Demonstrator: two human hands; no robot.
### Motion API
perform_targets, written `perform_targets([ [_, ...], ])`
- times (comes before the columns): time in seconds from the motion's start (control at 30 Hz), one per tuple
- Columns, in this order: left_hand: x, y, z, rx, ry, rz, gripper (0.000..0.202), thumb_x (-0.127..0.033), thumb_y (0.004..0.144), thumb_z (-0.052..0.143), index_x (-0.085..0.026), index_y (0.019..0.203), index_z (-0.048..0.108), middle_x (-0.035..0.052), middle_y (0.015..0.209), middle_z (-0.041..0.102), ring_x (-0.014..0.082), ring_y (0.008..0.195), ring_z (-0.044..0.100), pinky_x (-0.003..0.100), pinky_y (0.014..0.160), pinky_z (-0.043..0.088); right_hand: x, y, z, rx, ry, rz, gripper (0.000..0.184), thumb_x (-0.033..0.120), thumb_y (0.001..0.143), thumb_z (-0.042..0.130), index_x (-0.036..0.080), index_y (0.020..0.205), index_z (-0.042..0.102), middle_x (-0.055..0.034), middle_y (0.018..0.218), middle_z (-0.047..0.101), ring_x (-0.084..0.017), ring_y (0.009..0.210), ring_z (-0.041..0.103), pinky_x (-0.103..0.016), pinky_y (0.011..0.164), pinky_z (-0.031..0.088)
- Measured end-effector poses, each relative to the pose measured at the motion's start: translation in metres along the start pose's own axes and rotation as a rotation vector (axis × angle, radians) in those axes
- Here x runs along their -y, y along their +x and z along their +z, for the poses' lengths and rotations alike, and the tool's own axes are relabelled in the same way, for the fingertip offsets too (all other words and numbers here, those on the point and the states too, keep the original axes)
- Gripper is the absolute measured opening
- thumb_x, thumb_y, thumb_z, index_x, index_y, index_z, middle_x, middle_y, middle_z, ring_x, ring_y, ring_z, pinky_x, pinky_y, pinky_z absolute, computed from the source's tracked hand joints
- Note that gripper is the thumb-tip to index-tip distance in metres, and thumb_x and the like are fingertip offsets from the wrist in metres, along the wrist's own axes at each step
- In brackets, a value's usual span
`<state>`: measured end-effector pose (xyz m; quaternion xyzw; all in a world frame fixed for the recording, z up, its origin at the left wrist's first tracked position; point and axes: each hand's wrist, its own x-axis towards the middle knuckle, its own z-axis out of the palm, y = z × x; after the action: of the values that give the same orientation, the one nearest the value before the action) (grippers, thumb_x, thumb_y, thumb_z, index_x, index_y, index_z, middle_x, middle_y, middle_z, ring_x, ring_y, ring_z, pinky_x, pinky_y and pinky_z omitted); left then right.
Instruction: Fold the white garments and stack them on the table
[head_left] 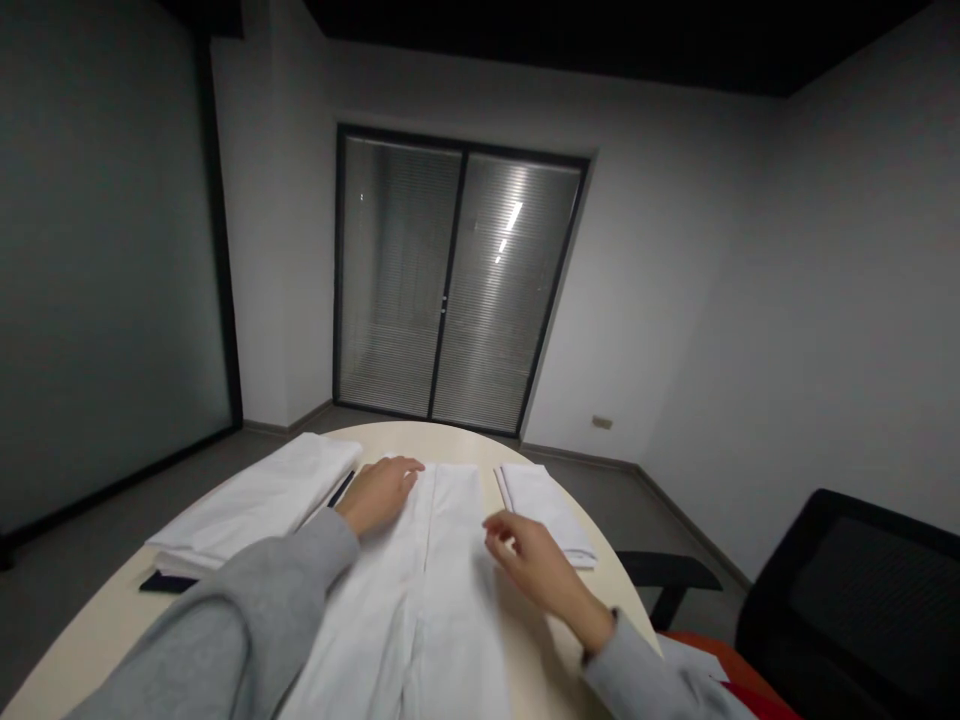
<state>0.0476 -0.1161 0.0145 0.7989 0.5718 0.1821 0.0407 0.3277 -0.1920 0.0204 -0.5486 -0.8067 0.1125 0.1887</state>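
Note:
A long white cloth (420,600) lies folded lengthwise down the middle of a pale round table (97,620). My left hand (379,490) rests flat on the cloth's far left part, fingers stretched toward its far end. My right hand (529,560) hovers just over the cloth's right edge, fingers loosely curled and apart, holding nothing. Both arms wear grey sleeves.
A stack of folded white cloth (262,500) lies at the left with a dark flat object (166,583) under its near corner. A smaller folded white cloth (547,510) lies at the right. A black chair (847,590) stands right of the table. Glass doors with blinds (450,290) are ahead.

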Motion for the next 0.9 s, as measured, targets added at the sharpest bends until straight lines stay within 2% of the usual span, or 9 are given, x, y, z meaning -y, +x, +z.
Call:
perform_targets([
  [0.07, 0.007, 0.028, 0.015, 0.027, 0.03, -0.064, 0.046, -0.036, 0.106, 0.035, -0.026, 0.139, 0.065, 0.0075, 0.146, 0.066, 0.0275, 0.135, 0.059, 0.047, 0.114, 0.044, -0.016, 0.06, 0.0, -0.013, -0.078, 0.039, 0.03, 0.02, 0.099, 0.056, 0.019, 0.127, 0.068, -0.0085, 0.121, 0.074, -0.023, 0.115, 0.067, -0.037, 0.104, 0.048],
  [0.17, 0.012, 0.039, 0.054, 0.1, 0.054, -0.086, 0.057, -0.05, 0.105, 0.037, -0.024, 0.152, 0.055, 0.0112, 0.158, 0.054, 0.0336, 0.146, 0.049, 0.056, 0.116, 0.04, -0.044, 0.127, 0.012, 0.03, -0.195, 0.116, 0.035, 0.032, 0.1, 0.064, 0.018, 0.132, 0.064, -0.0096, 0.124, 0.071, -0.027, 0.12, 0.064, -0.05, 0.108, 0.047],
  [0.27, 0.016, 0.031, 0.091, 0.105, 0.085, -0.108, 0.066, -0.058, 0.106, 0.029, -0.023, 0.159, 0.045, 0.0094, 0.168, 0.038, 0.0337, 0.156, 0.031, 0.061, 0.125, 0.024, -0.071, 0.172, 0.029, 0.096, -0.287, 0.178, 0.041, 0.045, 0.101, 0.065, 0.019, 0.133, 0.062, -0.0104, 0.134, 0.065, -0.029, 0.122, 0.063, -0.056, 0.107, 0.048],
  [0.37, 0.019, 0.027, 0.106, 0.079, 0.093, -0.11, 0.067, -0.06, 0.107, 0.022, -0.025, 0.159, 0.045, 0.0061, 0.169, 0.037, 0.0315, 0.157, 0.03, 0.06, 0.126, 0.02, -0.087, 0.204, 0.043, 0.176, -0.338, 0.189, 0.042, 0.046, 0.099, 0.068, 0.019, 0.13, 0.063, -0.0106, 0.137, 0.063, -0.03, 0.125, 0.06, -0.057, 0.108, 0.048],
  [0.47, 0.019, 0.036, 0.097, 0.019, 0.097, -0.133, 0.057, -0.051, 0.109, 0.026, -0.027, 0.152, 0.053, 0.0048, 0.163, 0.048, 0.028, 0.152, 0.04, 0.054, 0.124, 0.028, -0.095, 0.229, 0.052, 0.245, -0.336, 0.189, 0.037, 0.043, 0.098, 0.07, 0.018, 0.126, 0.066, -0.0098, 0.133, 0.064, -0.029, 0.122, 0.062, -0.055, 0.104, 0.051],
  [0.6, 0.031, 0.075, 0.066, -0.059, 0.186, -0.212, 0.053, -0.013, 0.102, 0.032, -0.023, 0.148, 0.055, 0.0078, 0.162, 0.049, 0.0212, 0.149, 0.041, 0.042, 0.121, 0.032, -0.106, 0.249, 0.059, 0.275, -0.273, 0.183, 0.035, 0.04, 0.1, 0.068, 0.019, 0.128, 0.064, -0.0095, 0.131, 0.065, -0.026, 0.113, 0.066, -0.049, 0.097, 0.057],
  [0.67, 0.044, 0.102, 0.054, -0.006, 0.209, -0.216, 0.06, -0.006, 0.096, 0.038, -0.021, 0.152, 0.05, 0.0125, 0.163, 0.046, 0.0253, 0.151, 0.038, 0.048, 0.121, 0.029, -0.112, 0.252, 0.06, 0.26, -0.247, 0.173, 0.036, 0.04, 0.101, 0.067, 0.019, 0.129, 0.063, -0.0094, 0.131, 0.065, -0.025, 0.111, 0.067, -0.047, 0.094, 0.058],
  [0.73, 0.059, 0.125, 0.048, 0.104, 0.217, -0.212, 0.061, -0.005, 0.09, 0.048, -0.023, 0.148, 0.055, 0.0161, 0.157, 0.053, 0.0322, 0.146, 0.045, 0.06, 0.118, 0.029, -0.115, 0.253, 0.061, 0.238, -0.234, 0.16, 0.035, 0.04, 0.101, 0.067, 0.018, 0.128, 0.063, -0.0091, 0.129, 0.065, -0.024, 0.109, 0.067, -0.046, 0.092, 0.059],
  [0.9, 0.082, 0.156, 0.045, 0.334, 0.243, -0.161, 0.041, -0.013, 0.078, 0.072, -0.032, 0.114, 0.075, 0.0115, 0.131, 0.073, 0.0379, 0.124, 0.064, 0.074, 0.108, 0.032, -0.106, 0.248, 0.064, 0.19, -0.258, 0.104, 0.034, 0.04, 0.1, 0.068, 0.018, 0.126, 0.064, -0.0086, 0.126, 0.066, -0.024, 0.107, 0.068, -0.046, 0.092, 0.059],
])
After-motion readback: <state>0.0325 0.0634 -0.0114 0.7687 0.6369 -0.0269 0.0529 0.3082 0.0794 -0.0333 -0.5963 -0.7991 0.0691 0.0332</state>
